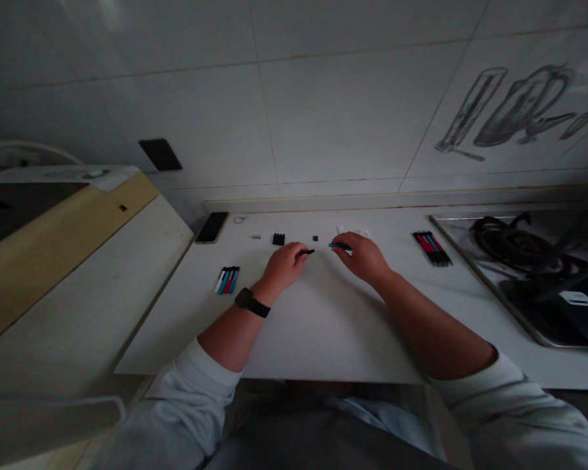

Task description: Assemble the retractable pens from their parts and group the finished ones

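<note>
Pen parts, one in each of my hands, meet the eye first, over the middle of a white counter [318,313]. My left hand [285,262], below a wrist with a black watch [245,298], pinches a small black piece [311,251] between thumb and fingers, its narrow end pointing right. My right hand [363,256] grips a blue-and-black piece [340,246], its blue end facing left. The two pieces stand just apart, with a gap between them, so this pen is not in one piece. On the right, beside the stove [524,254], a row of slim pens [431,249] in black, red and blue lies side by side; these look whole, so I judge them complete. On the left, nearer to me, sits a group of white, blue and red barrels [227,280] with black ends. Loose parts lie along the far side: small springs [255,237], a cluster of black pieces [279,239] and a tiny dark square [315,238]. Pale items partly show behind my right hand, too blurred to name. With so many parts lying separate, I judge the work only partway along. A phone [212,228] rests at the far left corner.
</note>
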Available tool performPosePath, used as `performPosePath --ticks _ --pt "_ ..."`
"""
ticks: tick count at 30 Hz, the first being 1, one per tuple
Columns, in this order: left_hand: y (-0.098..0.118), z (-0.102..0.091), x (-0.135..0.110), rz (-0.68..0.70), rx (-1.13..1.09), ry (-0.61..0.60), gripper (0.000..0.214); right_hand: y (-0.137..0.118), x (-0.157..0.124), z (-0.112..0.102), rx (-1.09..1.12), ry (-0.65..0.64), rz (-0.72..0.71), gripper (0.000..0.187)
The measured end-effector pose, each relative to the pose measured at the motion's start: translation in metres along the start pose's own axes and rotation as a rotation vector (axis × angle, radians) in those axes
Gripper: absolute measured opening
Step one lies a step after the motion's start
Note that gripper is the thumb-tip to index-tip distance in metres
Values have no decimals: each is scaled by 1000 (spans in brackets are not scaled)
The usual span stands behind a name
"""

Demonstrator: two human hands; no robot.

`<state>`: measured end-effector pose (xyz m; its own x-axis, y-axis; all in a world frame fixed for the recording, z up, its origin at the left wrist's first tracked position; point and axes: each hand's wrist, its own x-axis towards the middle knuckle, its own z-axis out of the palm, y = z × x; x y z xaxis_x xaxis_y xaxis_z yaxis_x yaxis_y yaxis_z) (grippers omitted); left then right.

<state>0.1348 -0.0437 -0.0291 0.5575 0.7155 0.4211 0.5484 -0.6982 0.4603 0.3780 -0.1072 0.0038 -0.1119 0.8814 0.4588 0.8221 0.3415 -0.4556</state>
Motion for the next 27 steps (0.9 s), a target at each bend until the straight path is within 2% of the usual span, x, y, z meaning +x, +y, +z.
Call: performPosePath --ticks 7,11,27 --pt "6 -4 0 34 -25 4 10 -4 -2 3 -68 -97 -61 15" --pt "9 -6 0 91 -58 -56 15 -11 -4 5 -76 -140 -107 16" --pt "12 -6 1 -8 -88 -178 31 -8 -6 17 -122 -103 -234 13"
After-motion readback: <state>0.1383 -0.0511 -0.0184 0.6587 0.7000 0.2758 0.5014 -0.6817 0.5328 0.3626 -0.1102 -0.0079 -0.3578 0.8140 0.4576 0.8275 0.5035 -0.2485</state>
